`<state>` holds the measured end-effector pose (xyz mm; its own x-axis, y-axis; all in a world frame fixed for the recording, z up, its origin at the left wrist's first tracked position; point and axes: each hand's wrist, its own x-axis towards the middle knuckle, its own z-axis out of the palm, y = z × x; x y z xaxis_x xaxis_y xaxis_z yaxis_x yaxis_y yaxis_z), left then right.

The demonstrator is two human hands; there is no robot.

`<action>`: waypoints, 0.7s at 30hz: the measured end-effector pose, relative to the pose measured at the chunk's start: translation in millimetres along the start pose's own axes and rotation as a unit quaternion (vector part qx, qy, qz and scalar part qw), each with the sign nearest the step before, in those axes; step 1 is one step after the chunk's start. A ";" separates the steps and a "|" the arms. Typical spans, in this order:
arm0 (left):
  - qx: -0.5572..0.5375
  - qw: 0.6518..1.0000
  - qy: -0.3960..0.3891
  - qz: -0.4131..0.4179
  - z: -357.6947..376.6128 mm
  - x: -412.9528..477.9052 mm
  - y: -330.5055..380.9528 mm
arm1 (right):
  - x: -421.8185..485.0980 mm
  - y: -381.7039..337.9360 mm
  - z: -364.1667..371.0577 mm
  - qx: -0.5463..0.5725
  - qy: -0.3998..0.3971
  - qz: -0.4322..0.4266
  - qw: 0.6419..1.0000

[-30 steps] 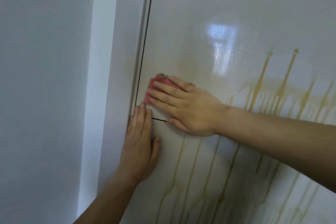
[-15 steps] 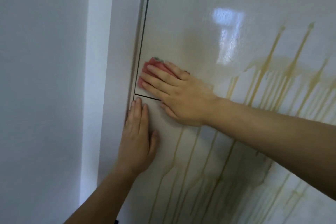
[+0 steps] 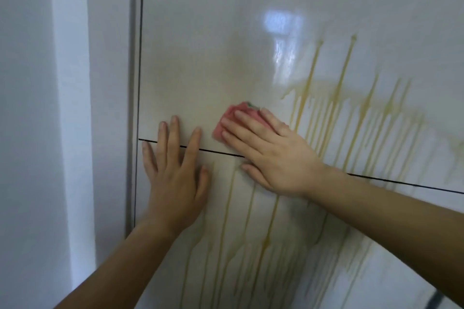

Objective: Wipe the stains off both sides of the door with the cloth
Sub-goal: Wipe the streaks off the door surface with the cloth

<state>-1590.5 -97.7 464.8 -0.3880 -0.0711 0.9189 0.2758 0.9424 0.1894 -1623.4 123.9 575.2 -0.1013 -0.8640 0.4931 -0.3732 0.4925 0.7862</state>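
The cloth (image 3: pixel 229 118) lies flat against the door (image 3: pixel 200 45), pinned under the fingers of the right hand (image 3: pixel 273 155); only its upper left part shows, poking out past the fingertips and along the index finger side, the rest hidden beneath the hand; the right hand's fingers are straight and close together, pressing the cloth to the surface, with the thumb laid out below on the bare panel; the cloth is pink-red, crumpled into a small wad, with a little grey-green patch at its top edge; it sits just above a thin dark horizontal line (image 3: pixel 216 152) that crosses the door, and the right hand's palm covers that line; the left hand (image 3: pixel 175 178) rests flat on the door just left of the cloth, not touching it, fingers straight and spread apart, holding nothing, its fingertips reaching over the same line; the door is glossy and off-white, with bright reflections high up; yellow stains (image 3: pixel 336 108) run down it in long thin streaks, starting just right of the cloth and spreading well to the right, with more streaks trailing down below both hands; the patch of door above and left of the cloth carries only a faint yellowish haze; at the left stands the pale door frame (image 3: pixel 110 83), and beyond it a white wall (image 3: pixel 25 108).
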 end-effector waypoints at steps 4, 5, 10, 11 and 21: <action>0.004 1.000 0.017 0.022 -0.6 6.2 9.7 | -0.4 22.0 -12.0 0.020 0.060 0.175 0.982; 0.005 0.999 0.018 0.037 -1.5 8.9 14.4 | -8.1 14.4 -9.5 0.025 0.046 0.149 0.987; 0.014 0.995 0.001 0.102 -8.7 29.2 37.6 | -15.0 42.5 -15.6 0.001 0.014 0.039 0.999; 0.014 0.994 0.001 0.109 -9.8 35.9 43.1 | -1.4 58.8 -20.9 -0.004 0.041 0.091 0.995; 0.077 0.993 -0.004 0.091 -7.4 79.3 84.0 | 9.2 118.5 -45.6 0.010 0.107 0.365 0.925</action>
<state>-1591.6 -26.6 556.1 -0.3504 0.1076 0.9304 0.2056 0.9780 -0.0356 -1626.6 179.1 689.8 -0.1484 -0.2597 0.9542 -0.2943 0.9328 0.2081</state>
